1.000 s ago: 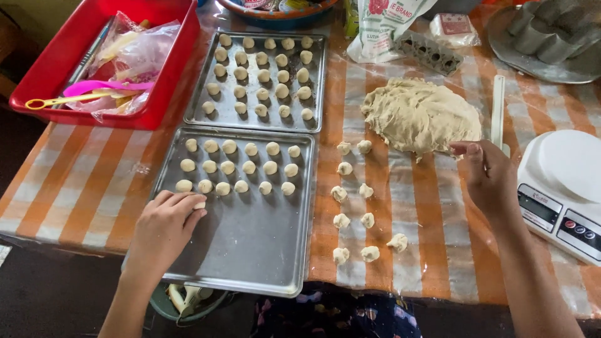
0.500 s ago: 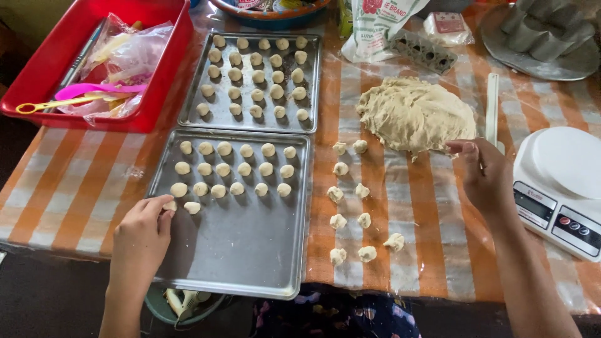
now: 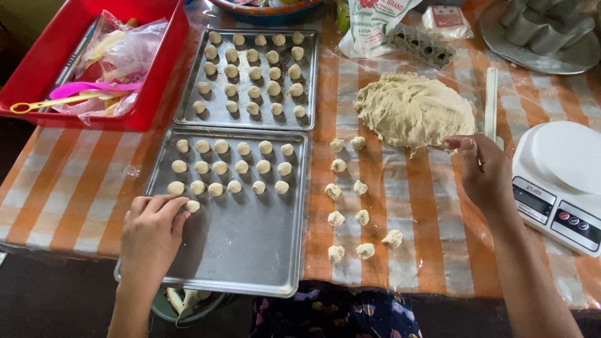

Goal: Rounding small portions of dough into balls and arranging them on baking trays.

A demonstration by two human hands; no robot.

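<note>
On the worktop (image 3: 75, 188) two trays lay one behind the other: the near tray (image 3: 250, 250) held rows of dough balls (image 3: 231, 167) in its far half, the far tray (image 3: 219, 116) was nearly full. Right of the trays lay loose dough pieces (image 3: 350, 206), with the dough mass (image 3: 413, 109) behind them. The scale (image 3: 557, 178) stood at the far right, a bin (image 3: 37, 62) at the far left.

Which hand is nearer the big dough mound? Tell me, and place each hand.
Right. The right hand is just below the big dough mound, fingertips close to its lower edge. The left hand is far off, on the near baking tray, setting down a dough ball.
</note>
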